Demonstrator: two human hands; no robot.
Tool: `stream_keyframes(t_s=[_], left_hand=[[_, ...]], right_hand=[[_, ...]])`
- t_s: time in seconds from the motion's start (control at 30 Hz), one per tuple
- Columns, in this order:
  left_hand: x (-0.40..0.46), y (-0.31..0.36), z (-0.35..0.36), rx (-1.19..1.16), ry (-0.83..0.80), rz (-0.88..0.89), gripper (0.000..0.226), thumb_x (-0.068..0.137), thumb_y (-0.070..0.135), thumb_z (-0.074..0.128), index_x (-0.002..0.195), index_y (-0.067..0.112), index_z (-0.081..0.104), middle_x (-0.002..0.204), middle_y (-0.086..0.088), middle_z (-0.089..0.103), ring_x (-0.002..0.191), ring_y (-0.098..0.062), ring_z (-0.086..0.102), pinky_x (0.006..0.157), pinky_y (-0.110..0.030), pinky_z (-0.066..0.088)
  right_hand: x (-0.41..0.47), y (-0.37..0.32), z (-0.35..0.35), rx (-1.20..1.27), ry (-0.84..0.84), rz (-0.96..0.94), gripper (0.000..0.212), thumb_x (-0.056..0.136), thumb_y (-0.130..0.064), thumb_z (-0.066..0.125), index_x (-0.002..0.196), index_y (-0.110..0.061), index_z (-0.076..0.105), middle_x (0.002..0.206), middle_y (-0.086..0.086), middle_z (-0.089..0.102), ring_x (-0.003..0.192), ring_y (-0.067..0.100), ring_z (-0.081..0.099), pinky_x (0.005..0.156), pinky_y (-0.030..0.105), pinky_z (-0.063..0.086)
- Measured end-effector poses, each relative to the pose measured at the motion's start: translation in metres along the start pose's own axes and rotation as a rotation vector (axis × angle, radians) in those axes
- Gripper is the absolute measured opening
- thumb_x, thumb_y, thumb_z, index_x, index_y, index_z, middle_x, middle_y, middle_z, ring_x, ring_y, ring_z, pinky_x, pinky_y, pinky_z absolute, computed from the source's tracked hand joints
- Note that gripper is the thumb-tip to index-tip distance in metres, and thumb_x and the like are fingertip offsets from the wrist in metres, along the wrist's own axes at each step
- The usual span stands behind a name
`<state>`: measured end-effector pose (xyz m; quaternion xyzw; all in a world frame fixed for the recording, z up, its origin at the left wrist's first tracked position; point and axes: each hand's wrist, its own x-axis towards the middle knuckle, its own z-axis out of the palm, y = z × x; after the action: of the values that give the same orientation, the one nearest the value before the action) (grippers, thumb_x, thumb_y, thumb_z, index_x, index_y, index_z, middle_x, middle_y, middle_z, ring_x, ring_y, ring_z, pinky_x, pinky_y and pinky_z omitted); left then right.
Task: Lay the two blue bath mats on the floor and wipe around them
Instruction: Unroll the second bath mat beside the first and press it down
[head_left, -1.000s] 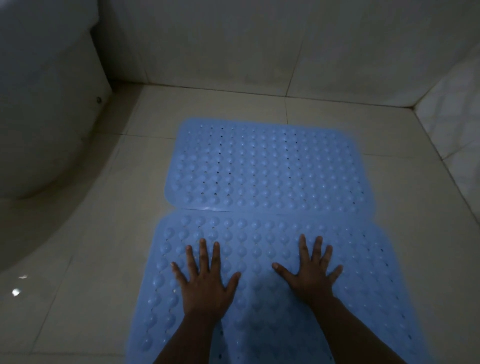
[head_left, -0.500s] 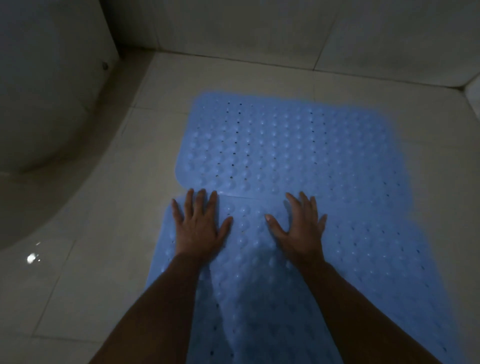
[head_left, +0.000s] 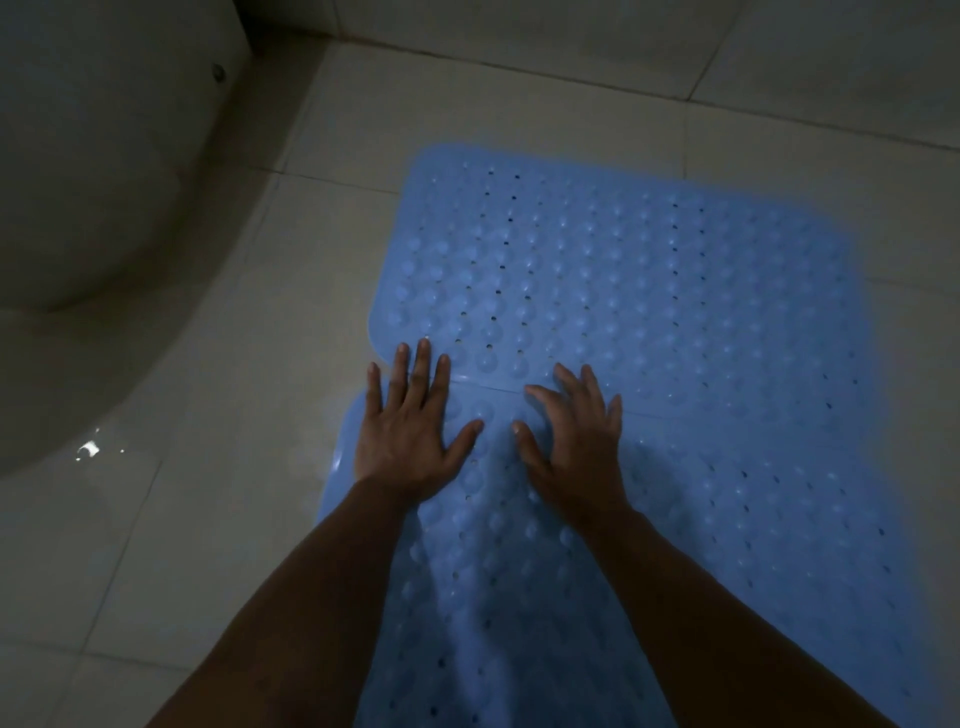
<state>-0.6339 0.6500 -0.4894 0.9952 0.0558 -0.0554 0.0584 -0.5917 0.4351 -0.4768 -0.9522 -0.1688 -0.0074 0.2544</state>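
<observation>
Two blue bath mats are lying flat on the floor, end to end, short edges meeting at a seam running across mid-frame. Far mat (head_left: 623, 270) is sitting toward the back wall; near mat (head_left: 727, 519) is running down out of the bottom of the frame. Both are translucent light-blue, covered in rows of round raised bumps with small dark drain holes between them, corners rounded. Their left edges aren't lining up: the near mat's left corner is sticking out slightly further left than the far one's. Left hand (head_left: 410, 431) is lying palm-down, fingers spread and flat, gripping nothing, near the left edge, palm on the near mat with fingertips reaching over the seam onto the far mat. Right hand (head_left: 576, 441) is resting beside it on the near mat, also holding nothing, fingers splayed but slightly curled, tips touching the seam; image is slightly blurred there. Both bare forearms are coming in from the bottom. Floor (head_left: 218, 519) is showing pale glossy tiles with dark grout lines and one bright light reflection at left. A white curved fixture (head_left: 93, 182) is filling the upper left. Tiled wall (head_left: 571, 31) is running along the top. Lighting is dim.
</observation>
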Motion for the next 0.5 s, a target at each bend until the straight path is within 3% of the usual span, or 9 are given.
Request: stream_keyframes(t_s=[0.5], left_hand=[[0.001, -0.005, -0.002, -0.036, -0.045, 0.028, 0.092, 0.098, 0.077, 0.014, 0.166, 0.018, -0.001, 0.173, -0.008, -0.016, 0.158, -0.028, -0.021, 0.127, -0.060, -0.001]], right_hand=[[0.004, 0.001, -0.009, -0.059, -0.070, -0.019, 0.048, 0.098, -0.056, 0.045, 0.137, -0.030, 0.057, 0.160, 0.004, 0.040, 0.156, 0.029, 0.021, 0.122, 0.067, 0.008]])
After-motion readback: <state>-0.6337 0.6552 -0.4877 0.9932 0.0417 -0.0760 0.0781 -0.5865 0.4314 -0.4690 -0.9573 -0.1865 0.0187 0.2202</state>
